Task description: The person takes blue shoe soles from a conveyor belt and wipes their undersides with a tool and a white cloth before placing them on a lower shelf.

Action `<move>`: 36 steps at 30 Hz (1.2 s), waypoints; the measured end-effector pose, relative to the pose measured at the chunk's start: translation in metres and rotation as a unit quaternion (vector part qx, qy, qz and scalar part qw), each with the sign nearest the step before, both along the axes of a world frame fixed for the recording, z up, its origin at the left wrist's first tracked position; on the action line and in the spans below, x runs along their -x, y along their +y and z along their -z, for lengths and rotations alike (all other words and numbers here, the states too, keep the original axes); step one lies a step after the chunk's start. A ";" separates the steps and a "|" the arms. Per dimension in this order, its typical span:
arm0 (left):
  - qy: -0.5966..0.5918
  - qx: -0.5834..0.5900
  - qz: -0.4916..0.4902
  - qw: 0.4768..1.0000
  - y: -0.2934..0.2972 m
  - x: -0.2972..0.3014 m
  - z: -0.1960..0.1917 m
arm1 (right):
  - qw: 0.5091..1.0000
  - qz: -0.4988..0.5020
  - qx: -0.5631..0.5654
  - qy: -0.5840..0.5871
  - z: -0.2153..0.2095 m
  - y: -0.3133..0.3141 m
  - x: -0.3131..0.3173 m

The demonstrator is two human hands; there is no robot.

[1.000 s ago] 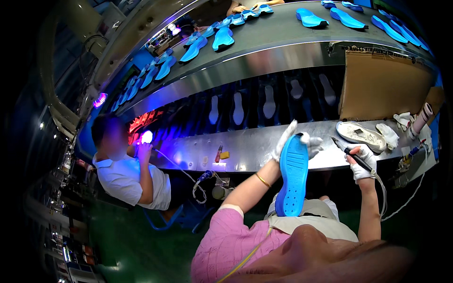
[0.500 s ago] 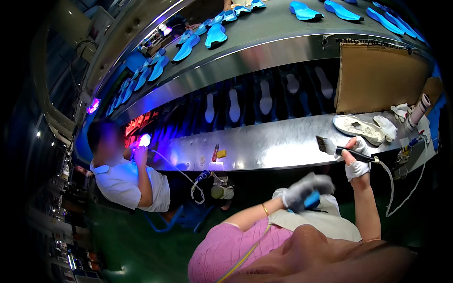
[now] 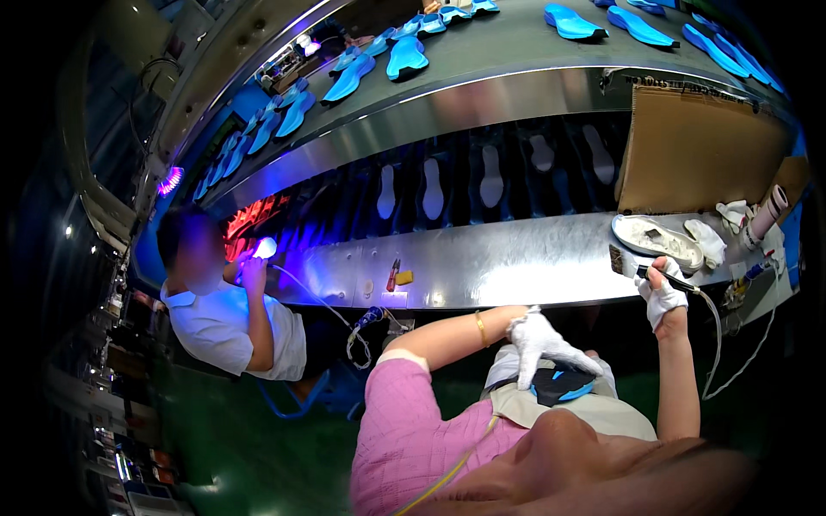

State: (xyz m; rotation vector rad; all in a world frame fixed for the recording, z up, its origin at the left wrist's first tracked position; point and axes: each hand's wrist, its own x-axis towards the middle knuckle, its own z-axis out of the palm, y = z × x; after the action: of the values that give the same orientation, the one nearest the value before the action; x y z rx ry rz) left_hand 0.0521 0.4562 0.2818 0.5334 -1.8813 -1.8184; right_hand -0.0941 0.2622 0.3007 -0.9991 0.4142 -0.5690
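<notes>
Overhead, a long steel conveyor (image 3: 482,95) curves across the upper half of the view, carrying rows of blue insoles (image 3: 406,53) on its top deck and pale sole shapes (image 3: 490,175) in the dark slot beneath. Below it runs a shiny metal work shelf (image 3: 508,262). A brown cardboard sheet (image 3: 701,163) stands upright at the right end of the shelf, and just in front of it lies a shallow white dish (image 3: 656,241) beside crumpled white rags (image 3: 707,241). At the left, another person (image 3: 225,310) in a white shirt sits at the shelf, holding a small violet light (image 3: 264,248) up near the face.

Nearer, the person's pink sleeve and apron fill the lower middle. The left hand (image 3: 542,341), in a white glove, is lowered to the lap, its fingers spread over and resting on a blue-and-black insole (image 3: 559,385) that lies on the apron. The right hand (image 3: 662,292), also gloved in white, is raised at the shelf edge and closed around the handle of a brush tool (image 3: 641,267), its bristle head pointing left, just short of the dish; a thin cord (image 3: 716,344) trails down from the tool. A small yellow block (image 3: 403,278) and a red pen-like item (image 3: 391,275) lie on the shelf well to the left.
</notes>
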 end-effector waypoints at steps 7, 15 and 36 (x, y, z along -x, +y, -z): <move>0.016 0.107 0.137 0.985 -0.048 0.028 -0.020 | 0.999 0.030 -0.039 -0.018 0.006 -0.023 0.015; 0.135 -0.034 -0.172 0.975 0.001 0.031 0.013 | 0.995 0.041 -0.085 -0.027 0.004 -0.020 0.014; 0.597 -0.222 -0.553 0.538 -0.009 -0.009 -0.001 | 0.781 -0.137 0.608 -0.043 -0.045 0.075 -0.010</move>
State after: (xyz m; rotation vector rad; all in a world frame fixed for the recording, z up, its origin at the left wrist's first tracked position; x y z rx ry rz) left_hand 0.0609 0.4475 0.2830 0.2930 0.0525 -1.0396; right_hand -0.0842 0.3374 0.3452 -2.2259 -0.2788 -0.5942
